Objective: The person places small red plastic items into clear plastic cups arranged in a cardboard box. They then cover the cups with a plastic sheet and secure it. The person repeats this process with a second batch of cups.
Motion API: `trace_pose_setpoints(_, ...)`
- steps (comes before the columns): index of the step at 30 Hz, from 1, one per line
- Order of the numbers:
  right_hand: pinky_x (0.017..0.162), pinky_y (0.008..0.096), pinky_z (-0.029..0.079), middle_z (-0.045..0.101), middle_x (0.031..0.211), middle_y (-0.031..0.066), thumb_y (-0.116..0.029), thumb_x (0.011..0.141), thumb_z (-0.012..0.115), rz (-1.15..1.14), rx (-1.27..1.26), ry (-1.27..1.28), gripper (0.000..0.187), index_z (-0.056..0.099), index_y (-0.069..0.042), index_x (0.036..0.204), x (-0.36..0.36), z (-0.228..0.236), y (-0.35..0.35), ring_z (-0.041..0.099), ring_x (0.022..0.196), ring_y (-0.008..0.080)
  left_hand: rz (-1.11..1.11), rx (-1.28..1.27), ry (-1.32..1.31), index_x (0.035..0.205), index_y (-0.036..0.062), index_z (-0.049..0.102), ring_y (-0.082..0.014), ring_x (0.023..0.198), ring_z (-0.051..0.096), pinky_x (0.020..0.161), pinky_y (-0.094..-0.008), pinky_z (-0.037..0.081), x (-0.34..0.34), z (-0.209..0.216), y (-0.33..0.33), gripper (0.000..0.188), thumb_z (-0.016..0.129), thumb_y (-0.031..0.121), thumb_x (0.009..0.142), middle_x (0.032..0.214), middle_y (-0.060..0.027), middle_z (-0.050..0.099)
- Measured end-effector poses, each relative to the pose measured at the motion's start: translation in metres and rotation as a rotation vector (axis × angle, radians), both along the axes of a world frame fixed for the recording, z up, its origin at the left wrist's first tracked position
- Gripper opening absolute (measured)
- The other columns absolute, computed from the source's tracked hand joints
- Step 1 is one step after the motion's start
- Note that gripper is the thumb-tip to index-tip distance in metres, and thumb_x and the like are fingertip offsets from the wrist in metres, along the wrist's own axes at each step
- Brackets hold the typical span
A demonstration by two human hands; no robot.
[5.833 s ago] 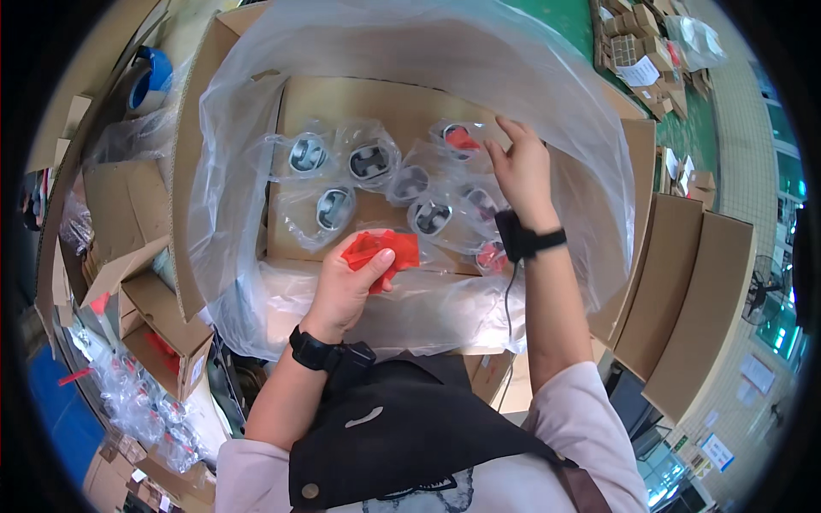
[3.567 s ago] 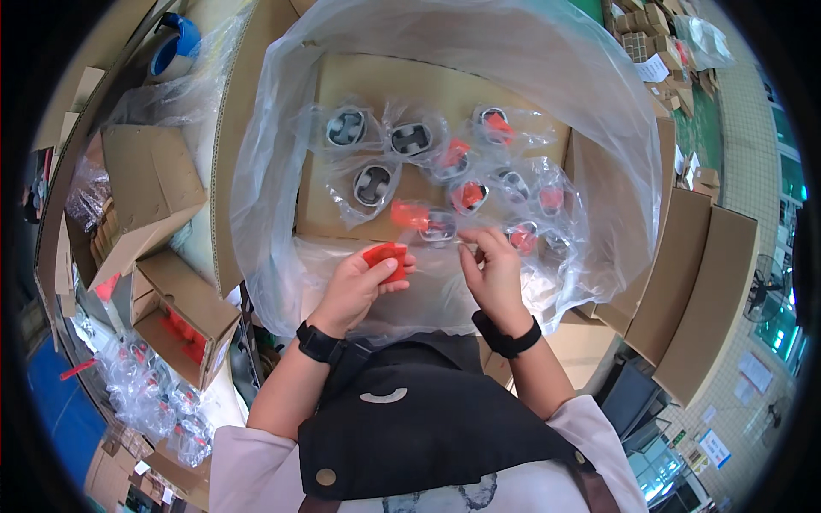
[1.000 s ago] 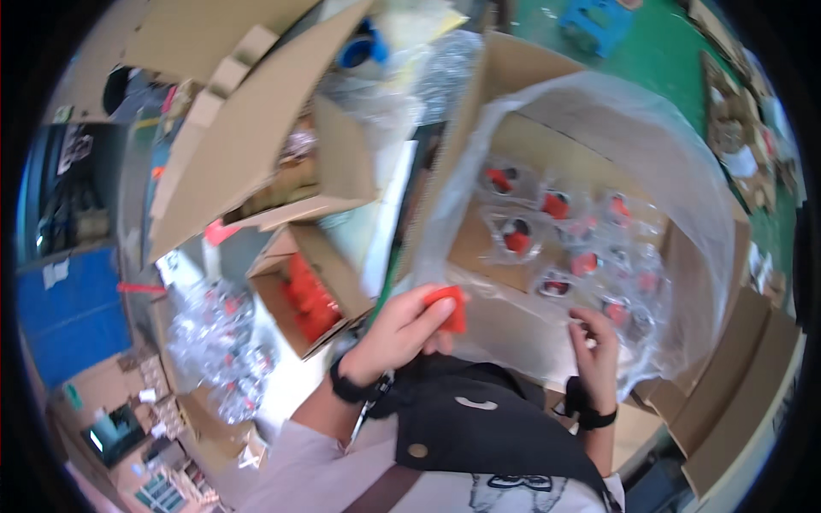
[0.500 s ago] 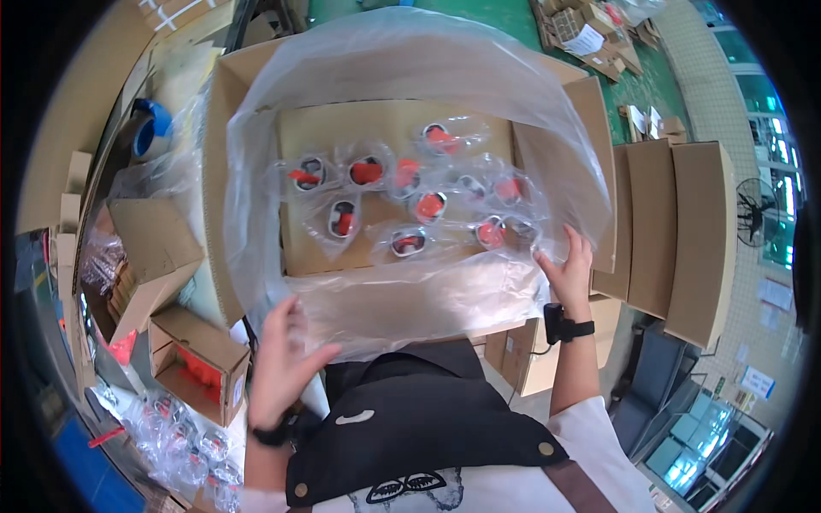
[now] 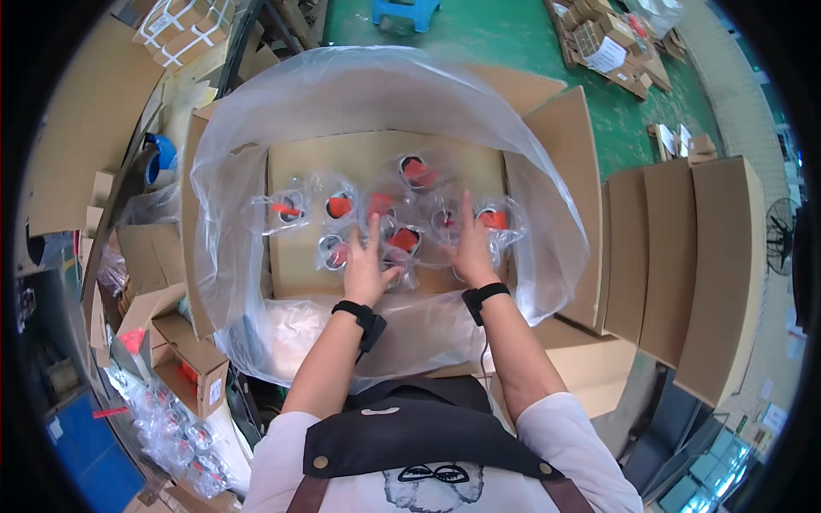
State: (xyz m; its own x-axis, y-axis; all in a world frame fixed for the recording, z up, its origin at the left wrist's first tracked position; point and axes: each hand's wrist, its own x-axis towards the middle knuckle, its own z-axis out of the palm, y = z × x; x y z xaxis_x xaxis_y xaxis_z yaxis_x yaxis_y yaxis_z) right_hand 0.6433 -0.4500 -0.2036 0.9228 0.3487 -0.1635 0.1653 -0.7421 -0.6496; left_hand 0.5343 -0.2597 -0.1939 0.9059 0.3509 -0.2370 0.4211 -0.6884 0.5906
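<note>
Inside a large cardboard box (image 5: 571, 205) lined with a clear plastic bag (image 5: 342, 77) lie several small round parts in clear bags, each with a pale or dark rim and a red piece. My left hand (image 5: 367, 275) reaches in with fingers spread. It lies over the near middle of the group, between one bagged part (image 5: 332, 253) and another bagged part (image 5: 404, 241). To its right, my right hand (image 5: 471, 255) stretches its fingers over the parts, close to a bagged part (image 5: 494, 219) at the right. My fingers partly hide the parts beneath them.
At left, a small open carton (image 5: 190, 363) holds red pieces, and more bagged parts (image 5: 175, 432) are heaped nearby. Tall cardboard sheets or cartons (image 5: 718, 265) stand at right. A blue stool (image 5: 406, 12) and a pallet of boxes (image 5: 607, 47) are on the green floor.
Both hands have moved from the liner's near edge and right side inward over the bagged parts. Some bagged parts have shifted, and the view has moved.
</note>
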Motion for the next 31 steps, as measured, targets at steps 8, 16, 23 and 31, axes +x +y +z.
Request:
trace_pose_setpoints(8, 0.071, 0.0457, 0.051, 0.067, 0.089, 0.0151, -0.019, 0.085, 0.065, 0.320, 0.072, -0.017, 0.033, 0.062, -0.016, 0.118, -0.009, -0.023, 0.007, 0.064, 0.083, 0.0379, -0.067, 0.039, -0.114, 0.106, 0.0081, 0.060, -0.0388, 0.093, 0.061, 0.078, -0.0466, 0.052, 0.007, -0.038, -0.007, 0.025, 0.062, 0.004, 0.082, 0.104, -0.0167, 0.058)
trace_pose_setpoints(16, 0.070, 0.0466, 0.051, 0.066, 0.088, 0.0189, -0.007, 0.083, 0.058, 0.195, 0.358, -0.039, 0.017, 0.066, -0.006, 0.099, -0.035, 0.025, 0.014, 0.064, 0.082, 0.0388, 0.027, -0.107, -0.367, 0.104, 0.0000, 0.059, -0.0402, 0.089, 0.057, 0.077, -0.0435, 0.048, 0.004, 0.022, -0.037, 0.025, 0.059, -0.004, 0.079, 0.095, -0.0198, 0.056)
trace_pose_setpoints(23, 0.062, 0.0400, 0.048, 0.062, 0.077, 0.0182, 0.002, 0.077, 0.057, 0.463, 0.293, -0.127, 0.022, 0.067, -0.002, 0.096, -0.078, 0.196, 0.058, 0.062, 0.070, 0.0338, 0.150, -0.078, -0.634, 0.101, 0.0004, 0.058, -0.0376, 0.084, 0.057, 0.072, -0.0429, 0.049, -0.069, 0.154, 0.001, 0.023, 0.057, -0.005, 0.079, 0.089, -0.0177, 0.055)
trace_pose_setpoints(31, 0.073, 0.0334, 0.048, 0.069, 0.087, 0.0148, -0.001, 0.088, 0.059, 0.869, 0.468, -0.058, 0.015, 0.067, 0.000, 0.101, -0.217, 0.325, 0.165, 0.065, 0.077, 0.0271, 0.429, -0.056, -0.738, 0.112, 0.0046, 0.058, -0.0341, 0.094, 0.058, 0.080, -0.0392, 0.049, -0.299, 0.293, 0.080, 0.025, 0.061, 0.003, 0.087, 0.099, -0.0152, 0.054)
